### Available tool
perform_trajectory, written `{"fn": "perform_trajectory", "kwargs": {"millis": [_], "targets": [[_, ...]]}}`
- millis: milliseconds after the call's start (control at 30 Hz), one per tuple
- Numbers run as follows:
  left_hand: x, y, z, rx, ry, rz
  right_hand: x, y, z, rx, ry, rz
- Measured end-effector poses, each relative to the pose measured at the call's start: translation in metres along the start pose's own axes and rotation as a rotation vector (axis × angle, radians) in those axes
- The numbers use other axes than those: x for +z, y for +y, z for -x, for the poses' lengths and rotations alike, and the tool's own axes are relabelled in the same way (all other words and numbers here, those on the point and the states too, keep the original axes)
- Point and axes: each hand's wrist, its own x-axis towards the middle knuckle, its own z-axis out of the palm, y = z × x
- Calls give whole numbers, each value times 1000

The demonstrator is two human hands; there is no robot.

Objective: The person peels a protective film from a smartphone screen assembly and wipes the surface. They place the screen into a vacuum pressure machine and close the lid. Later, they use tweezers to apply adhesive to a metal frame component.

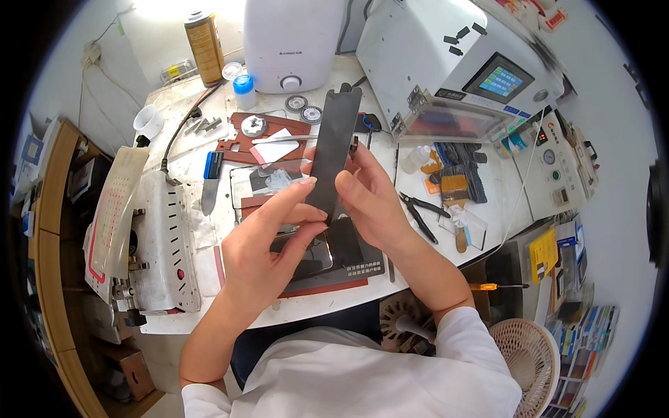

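Observation:
My left hand point(263, 244) pinches the lower end of a long dark grey strip point(334, 136) with a notched top, held tilted over the bench. My right hand point(369, 205) is closed round the strip's right side, thumb on its face. A small black piece shows by the right fingertips, partly hidden. Below my hands lie a glossy dark panel point(310, 254) and a dark pad point(362, 268) with rows of small pale squares. Behind them are a brown mat point(233, 150) with white pieces and blue-handled scraper point(212, 167). Black pliers point(425, 216) lie right of my right hand.
A white perforated machine point(160, 244) stands at the left. A white appliance point(286, 42), spray can point(203, 52) and boxy machine with screen point(453, 83) line the back. A panelled unit point(543, 167) stands right, with an orange-handled screwdriver point(488, 286) and fan point(523, 366) below.

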Motion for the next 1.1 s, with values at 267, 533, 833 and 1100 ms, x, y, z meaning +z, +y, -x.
{"fn": "perform_trajectory", "kwargs": {"millis": [267,533,833,1100], "targets": [[2,1,0,-15,19,-48,-1,-2,-1,65,55,-3],[5,-1,-1,-39,53,-35,0,2,-2,69,97,39],[9,-5,-1,-43,59,-23,0,-1,-1,81,128,73],[9,-7,-1,-34,48,-21,1,-2,-2,85,139,56]]}}
